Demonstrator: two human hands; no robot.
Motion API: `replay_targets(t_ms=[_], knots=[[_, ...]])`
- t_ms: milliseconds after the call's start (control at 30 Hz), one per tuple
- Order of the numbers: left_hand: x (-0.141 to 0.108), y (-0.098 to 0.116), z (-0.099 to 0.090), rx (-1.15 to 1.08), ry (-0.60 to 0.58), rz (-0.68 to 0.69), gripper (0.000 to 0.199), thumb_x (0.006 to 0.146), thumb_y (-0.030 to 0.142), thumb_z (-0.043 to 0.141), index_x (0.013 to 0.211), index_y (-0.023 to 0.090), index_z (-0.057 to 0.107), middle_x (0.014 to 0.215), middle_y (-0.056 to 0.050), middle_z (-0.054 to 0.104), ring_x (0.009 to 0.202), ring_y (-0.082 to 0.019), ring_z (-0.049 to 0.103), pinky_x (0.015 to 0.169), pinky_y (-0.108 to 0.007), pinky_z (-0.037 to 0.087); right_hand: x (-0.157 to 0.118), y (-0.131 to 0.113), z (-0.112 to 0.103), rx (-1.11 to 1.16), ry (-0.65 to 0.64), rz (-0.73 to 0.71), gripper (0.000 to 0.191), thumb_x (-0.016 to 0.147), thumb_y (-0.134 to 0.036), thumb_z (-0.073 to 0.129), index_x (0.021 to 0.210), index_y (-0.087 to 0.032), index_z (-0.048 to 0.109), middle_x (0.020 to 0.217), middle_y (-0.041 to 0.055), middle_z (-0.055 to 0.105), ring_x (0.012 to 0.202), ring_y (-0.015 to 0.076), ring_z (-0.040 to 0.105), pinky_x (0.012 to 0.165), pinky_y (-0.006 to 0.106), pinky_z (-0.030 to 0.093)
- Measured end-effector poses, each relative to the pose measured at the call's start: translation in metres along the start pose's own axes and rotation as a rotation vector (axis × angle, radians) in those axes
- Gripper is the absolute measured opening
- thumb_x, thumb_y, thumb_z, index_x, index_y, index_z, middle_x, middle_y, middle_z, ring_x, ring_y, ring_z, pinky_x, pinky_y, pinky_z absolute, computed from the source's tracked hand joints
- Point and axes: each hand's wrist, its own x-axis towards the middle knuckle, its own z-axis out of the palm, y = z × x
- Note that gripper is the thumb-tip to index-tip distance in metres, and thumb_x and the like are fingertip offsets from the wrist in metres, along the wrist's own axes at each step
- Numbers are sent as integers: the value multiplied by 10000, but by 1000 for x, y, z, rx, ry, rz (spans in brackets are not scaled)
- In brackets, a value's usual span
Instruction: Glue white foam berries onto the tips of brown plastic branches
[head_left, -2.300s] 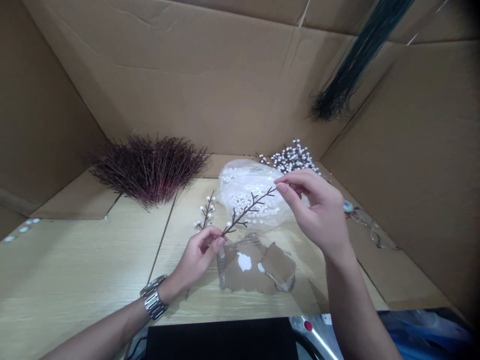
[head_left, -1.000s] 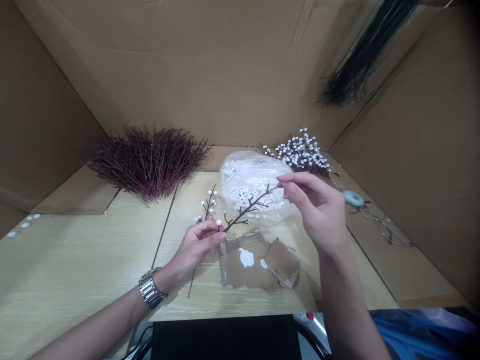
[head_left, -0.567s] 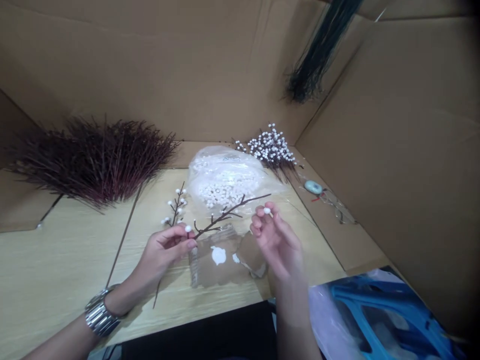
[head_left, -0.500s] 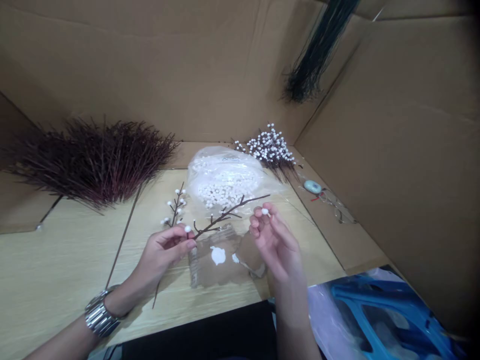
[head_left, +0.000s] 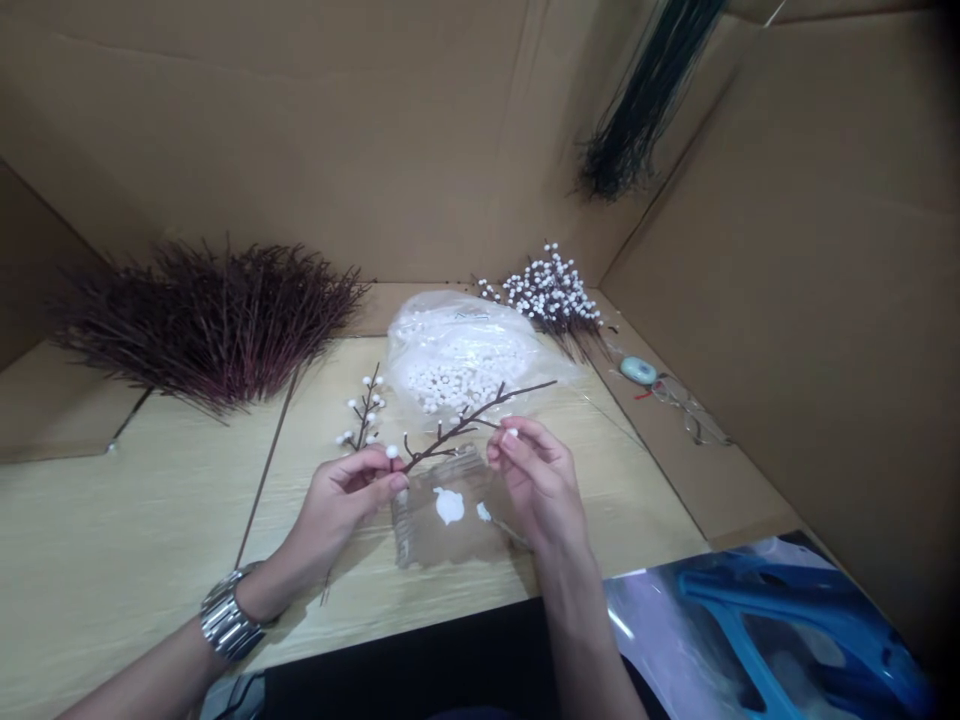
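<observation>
A brown twig (head_left: 469, 420) with short side shoots is pinched near its lower end by my left hand (head_left: 352, 497). One white ball (head_left: 391, 452) sits at that hand's fingertips, on a shoot. My right hand (head_left: 538, 480) pinches another white ball (head_left: 513, 433), which touches the tip of a side shoot. Below the twig lies a piece of cardboard (head_left: 427, 545) with a white patch (head_left: 450, 506) on it. Beyond my left hand rests a twig with several white balls (head_left: 365, 412). Behind is a clear plastic bag (head_left: 465, 325) of white balls.
Bare dark twigs (head_left: 225, 330) form a big pile at the left. At the back right lies a bunch of white-balled twigs (head_left: 551, 290). Glasses (head_left: 690, 405) and a light-blue oval object (head_left: 638, 371) are at the right. Cardboard walls (head_left: 337, 150) surround the table (head_left: 172, 500).
My right hand has moved left and closed in on the twig, bringing its white ball to a side shoot's tip. The whole view has shifted slightly.
</observation>
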Motion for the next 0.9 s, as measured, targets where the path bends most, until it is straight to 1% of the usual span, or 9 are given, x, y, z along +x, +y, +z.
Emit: replay_targets(t_ms=[167, 300, 367, 500, 633, 767, 900], knots=[[0, -3, 0, -54, -28, -5, 182, 652, 276, 924, 723, 182, 785, 832, -6, 752, 553, -73, 533, 460, -166, 392, -5, 14, -1, -166, -37, -12, 239, 824, -345, 790, 1021, -210, 797, 768, 18, 733, 672, 117, 637, 642, 241, 524], [0, -6, 1, -101, -38, -37, 204, 660, 298, 930, 763, 176, 803, 872, -23, 763, 557, -67, 527, 465, -166, 389, -13, 23, 4, -309, -75, 6, 278, 826, -336, 793, 1083, -232, 770, 900, 30, 762, 740, 133, 669, 697, 260, 563], [0, -7, 1, -123, -45, -63, 210, 665, 306, 930, 777, 177, 807, 871, -26, 763, 578, -69, 541, 476, -159, 391, -15, 25, 9, -336, -97, 0, 281, 815, -324, 803, 1082, -250, 755, 944, 30, 769, 781, 145, 692, 717, 266, 581], [-3, -6, 2, -141, -68, -89, 218, 660, 312, 932, 767, 171, 804, 814, -15, 746, 535, -59, 502, 450, -165, 349, -18, 29, 17, -378, -159, -11, 162, 854, -324, 763, 1002, -258, 772, 987, 26, 775, 822, 151, 709, 763, 274, 594], [-4, -3, 3, -126, -108, -78, 214, 662, 318, 931, 743, 169, 800, 774, -3, 733, 494, -53, 470, 456, -187, 363, -21, 35, 20, -362, -185, -28, 121, 868, -306, 748, 973, -265, 792, 1068, 23, 760, 800, 141, 703, 733, 270, 594], [-3, -2, 4, -124, -133, -64, 189, 673, 311, 929, 743, 182, 809, 766, 13, 722, 500, -48, 475, 468, -179, 379, -23, 40, 21, -260, -153, 9, 141, 865, -283, 760, 1004, -266, 776, 962, 9, 767, 779, 131, 694, 755, 273, 572], [-2, -3, 4, -122, -139, -71, 183, 679, 309, 927, 752, 186, 813, 762, 17, 723, 527, -51, 512, 482, -164, 399, -24, 41, 21, -182, -129, 10, 116, 859, -276, 769, 975, -265, 768, 975, 10, 773, 810, 141, 705, 785, 294, 571]])
